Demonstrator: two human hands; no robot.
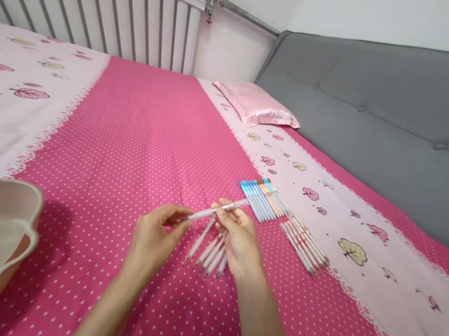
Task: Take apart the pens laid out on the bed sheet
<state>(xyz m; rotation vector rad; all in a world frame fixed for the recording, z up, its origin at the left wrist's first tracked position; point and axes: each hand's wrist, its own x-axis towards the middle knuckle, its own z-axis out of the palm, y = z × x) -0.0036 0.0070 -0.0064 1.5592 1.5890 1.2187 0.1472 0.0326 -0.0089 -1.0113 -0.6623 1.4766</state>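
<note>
Between my two hands a pale, whitish pen [204,214] is held at a slant above the bed. My left hand [158,237] pinches its lower left end, while my right hand [238,237] grips it further along with thumb and fingers. Below it, several pale pens [211,255] lie fanned on the pink dotted sheet, partly hidden by my right hand. Beyond that hand rests a row of blue and peach pens [264,199]. Nearer the right, another group of white pens with reddish marks [304,244] lies side by side.
A beige plastic basin [38,204] with small white pieces and clear bits stands at the left on the bed [141,118]. A pink satin pillow [257,104] lies against the grey padded headboard [394,93]. A white radiator [106,2] and a pipe [243,10] line the wall.
</note>
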